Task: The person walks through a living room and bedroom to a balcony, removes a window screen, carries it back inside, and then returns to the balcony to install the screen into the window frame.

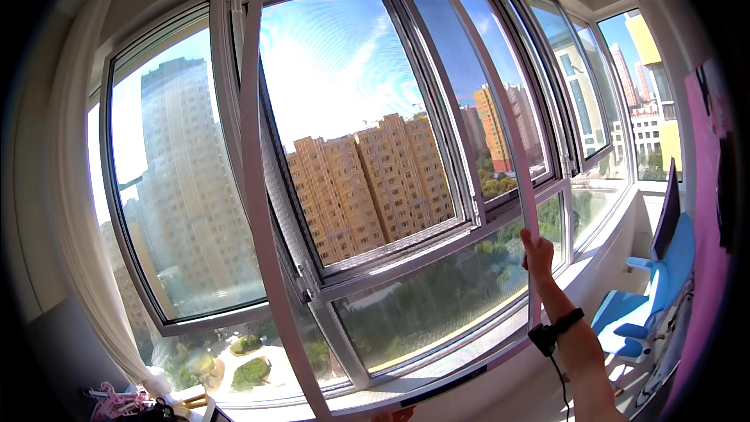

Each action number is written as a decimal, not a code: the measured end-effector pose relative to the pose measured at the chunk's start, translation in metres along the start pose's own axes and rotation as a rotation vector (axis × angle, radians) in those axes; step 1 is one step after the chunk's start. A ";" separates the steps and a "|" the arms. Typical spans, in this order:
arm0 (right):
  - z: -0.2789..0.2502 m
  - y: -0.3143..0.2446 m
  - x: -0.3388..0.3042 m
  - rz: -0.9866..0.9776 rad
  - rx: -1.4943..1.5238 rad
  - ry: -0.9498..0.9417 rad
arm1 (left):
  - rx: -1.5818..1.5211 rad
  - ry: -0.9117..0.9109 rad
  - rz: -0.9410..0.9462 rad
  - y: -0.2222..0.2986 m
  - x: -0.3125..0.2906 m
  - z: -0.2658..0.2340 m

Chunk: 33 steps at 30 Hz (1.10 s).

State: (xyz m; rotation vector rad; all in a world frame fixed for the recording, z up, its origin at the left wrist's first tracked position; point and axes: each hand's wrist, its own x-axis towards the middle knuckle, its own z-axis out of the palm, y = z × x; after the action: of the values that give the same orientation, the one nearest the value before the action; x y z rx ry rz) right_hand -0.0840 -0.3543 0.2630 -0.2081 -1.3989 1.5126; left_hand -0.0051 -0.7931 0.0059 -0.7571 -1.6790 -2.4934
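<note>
We grasp the right upright of a tall pale frame (250, 125) with our right hand (537, 255), right of centre (a black strap (567, 320) circles that wrist). The frame spans the middle of the picture, before the window (183, 187). Only a sliver of our left hand (397, 415) shows, bottom centre; we cannot tell its grip. A blue chair (664, 285) stands lower right.

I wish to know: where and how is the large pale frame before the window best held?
Best, I think, by the right upright bar of the pale frame, low down, coming from the right. The bar is long and narrow enough to wrap; the right hand holds it so. The frame is tall, so a second hold should help.
</note>
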 end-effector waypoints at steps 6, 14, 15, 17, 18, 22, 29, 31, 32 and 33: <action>0.040 0.016 0.044 -0.031 -0.009 0.016 | 0.159 0.257 0.185 -0.026 0.050 -0.010; 0.079 0.021 0.118 -0.099 0.021 -0.090 | -0.263 0.443 0.051 0.016 0.139 0.077; 0.084 0.025 0.131 -0.098 0.012 -0.106 | -0.299 0.534 0.025 0.017 0.153 0.089; 0.096 0.029 0.154 -0.098 0.012 -0.135 | -0.383 0.519 0.136 -0.022 0.178 0.067; 0.100 0.032 0.165 -0.098 0.018 -0.149 | -0.412 0.609 0.114 -0.023 0.195 0.069; 0.121 0.036 0.193 -0.087 0.057 -0.185 | -0.485 0.485 0.189 -0.018 0.220 0.085; 0.155 0.041 0.226 -0.093 0.117 -0.214 | -0.366 0.374 0.232 -0.012 0.261 0.077; 0.162 0.040 0.230 -0.114 0.123 -0.256 | -0.380 0.362 0.210 -0.006 0.271 0.078; 0.169 0.037 0.229 -0.105 0.128 -0.260 | -0.349 0.367 0.216 -0.001 0.274 0.080; 0.171 0.032 0.230 -0.100 0.132 -0.251 | -0.354 0.357 0.213 0.006 0.279 0.081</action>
State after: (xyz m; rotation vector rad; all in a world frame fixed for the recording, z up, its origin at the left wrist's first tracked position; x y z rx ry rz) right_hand -0.3282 -0.2873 0.4007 0.1359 -1.4741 1.5807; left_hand -0.2185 -0.6594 0.1508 -0.4399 -1.0051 -2.6037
